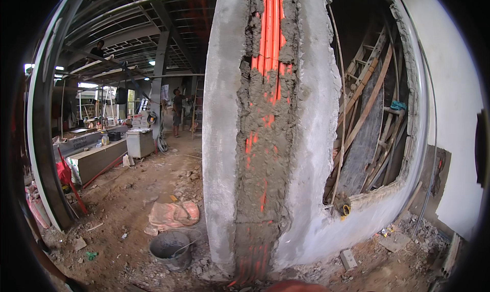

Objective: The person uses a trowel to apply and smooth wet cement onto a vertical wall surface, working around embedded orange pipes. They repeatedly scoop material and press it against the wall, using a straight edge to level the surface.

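Neither of my hands can be made out in the head view. Straight ahead stands a grey plastered column [220, 139] with a rough vertical channel cut down its middle. Bright orange conduits [270, 32] run bare along the channel's upper part. Lower down, wet-looking grey mortar [264, 185] covers most of them, with orange showing through in patches and again near the base. On the ground left of the column's foot sits a dark bucket [176, 263] with grey material inside and a thin handle. Behind it lies a crumpled, pale orange sack [176, 214].
Right of the column, a broken-edged opening shows leaning planks [367, 108] and a wooden ladder [365, 62]. A loose block [348, 260] lies among rubble below. At left are a metal post [43, 123], a long box [97, 162] and a red shovel-like tool [72, 182]. A person [177, 111] stands farther back.
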`<action>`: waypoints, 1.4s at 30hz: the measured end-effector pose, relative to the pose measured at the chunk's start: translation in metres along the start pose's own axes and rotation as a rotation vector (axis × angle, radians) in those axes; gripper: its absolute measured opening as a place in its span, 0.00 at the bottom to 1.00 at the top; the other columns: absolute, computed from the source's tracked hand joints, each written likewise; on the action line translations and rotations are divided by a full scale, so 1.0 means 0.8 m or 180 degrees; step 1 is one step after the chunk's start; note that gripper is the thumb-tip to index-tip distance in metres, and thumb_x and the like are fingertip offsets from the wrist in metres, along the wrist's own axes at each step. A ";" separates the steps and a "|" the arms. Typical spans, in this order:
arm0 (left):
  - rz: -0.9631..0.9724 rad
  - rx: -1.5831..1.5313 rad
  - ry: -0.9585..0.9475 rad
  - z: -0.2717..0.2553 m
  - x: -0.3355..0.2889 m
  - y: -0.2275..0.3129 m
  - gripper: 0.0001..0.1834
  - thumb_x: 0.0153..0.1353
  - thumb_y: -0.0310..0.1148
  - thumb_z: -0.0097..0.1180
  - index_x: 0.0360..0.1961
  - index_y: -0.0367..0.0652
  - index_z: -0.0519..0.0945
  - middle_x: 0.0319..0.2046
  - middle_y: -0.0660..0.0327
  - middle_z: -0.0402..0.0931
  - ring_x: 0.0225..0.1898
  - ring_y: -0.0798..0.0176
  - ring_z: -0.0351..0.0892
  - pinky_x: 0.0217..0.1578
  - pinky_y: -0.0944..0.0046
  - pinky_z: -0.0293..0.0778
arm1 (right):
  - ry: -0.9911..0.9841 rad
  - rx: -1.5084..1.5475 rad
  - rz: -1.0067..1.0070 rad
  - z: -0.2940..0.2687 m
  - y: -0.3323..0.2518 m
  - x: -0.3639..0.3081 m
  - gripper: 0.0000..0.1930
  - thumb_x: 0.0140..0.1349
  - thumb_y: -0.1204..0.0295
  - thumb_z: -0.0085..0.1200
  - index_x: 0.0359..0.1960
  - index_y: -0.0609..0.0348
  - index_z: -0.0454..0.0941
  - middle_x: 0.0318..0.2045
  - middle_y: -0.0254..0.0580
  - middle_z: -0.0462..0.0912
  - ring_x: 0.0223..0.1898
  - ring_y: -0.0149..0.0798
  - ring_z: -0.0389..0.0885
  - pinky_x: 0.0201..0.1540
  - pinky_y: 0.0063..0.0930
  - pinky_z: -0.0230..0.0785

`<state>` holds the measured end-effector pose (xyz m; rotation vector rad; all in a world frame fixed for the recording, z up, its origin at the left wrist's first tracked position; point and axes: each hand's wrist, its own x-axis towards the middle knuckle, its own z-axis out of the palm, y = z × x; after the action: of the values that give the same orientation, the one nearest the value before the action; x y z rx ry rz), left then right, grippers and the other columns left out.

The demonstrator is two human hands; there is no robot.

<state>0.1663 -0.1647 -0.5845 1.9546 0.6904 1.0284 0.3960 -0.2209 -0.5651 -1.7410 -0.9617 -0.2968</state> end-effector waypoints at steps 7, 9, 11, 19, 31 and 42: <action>0.0098 0.0037 0.0017 -0.005 0.007 0.005 0.20 0.63 0.41 0.50 0.51 0.39 0.69 0.38 0.47 0.76 0.37 0.43 0.78 0.39 0.47 0.71 | 0.0074 -0.0115 -0.0035 0.004 -0.011 0.013 0.25 0.56 0.53 0.57 0.47 0.61 0.77 0.41 0.53 0.82 0.41 0.49 0.80 0.44 0.44 0.70; 0.0130 0.0047 0.0040 -0.008 0.008 0.006 0.20 0.63 0.41 0.50 0.51 0.39 0.69 0.38 0.47 0.76 0.37 0.44 0.78 0.39 0.47 0.71 | 0.0096 -0.0140 -0.0053 0.006 -0.014 0.016 0.25 0.56 0.53 0.57 0.47 0.61 0.77 0.41 0.53 0.82 0.41 0.49 0.80 0.44 0.44 0.70; 0.0143 0.0063 0.0041 -0.009 0.008 0.009 0.20 0.63 0.40 0.50 0.50 0.39 0.69 0.38 0.48 0.76 0.37 0.44 0.78 0.39 0.47 0.71 | 0.0093 -0.0162 -0.0070 0.006 -0.016 0.015 0.25 0.57 0.53 0.57 0.47 0.61 0.77 0.41 0.53 0.82 0.41 0.49 0.80 0.44 0.44 0.70; 0.0197 0.0125 0.0055 -0.009 0.008 0.016 0.19 0.63 0.40 0.50 0.50 0.40 0.70 0.38 0.48 0.76 0.37 0.44 0.78 0.40 0.47 0.71 | 0.0126 -0.0196 -0.0090 0.006 -0.017 0.015 0.25 0.57 0.53 0.57 0.48 0.61 0.77 0.41 0.53 0.82 0.42 0.49 0.80 0.44 0.44 0.70; 0.0217 0.0182 0.0074 -0.005 0.010 0.021 0.18 0.62 0.40 0.51 0.49 0.41 0.71 0.39 0.49 0.76 0.37 0.44 0.77 0.40 0.47 0.70 | 0.0150 -0.0209 -0.0141 0.007 -0.015 0.016 0.25 0.57 0.53 0.57 0.48 0.60 0.77 0.42 0.54 0.82 0.42 0.49 0.80 0.45 0.44 0.70; 0.0217 0.0227 0.0034 0.003 0.011 0.016 0.17 0.62 0.40 0.51 0.48 0.42 0.71 0.39 0.50 0.75 0.38 0.44 0.77 0.41 0.47 0.70 | 0.0181 -0.0241 -0.0136 0.013 -0.007 0.011 0.25 0.57 0.53 0.57 0.48 0.60 0.76 0.42 0.54 0.82 0.43 0.49 0.80 0.45 0.45 0.70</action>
<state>0.1740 -0.1658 -0.5710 2.0480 0.6788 1.0693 0.3950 -0.2072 -0.5597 -1.7728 -0.9582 -0.4129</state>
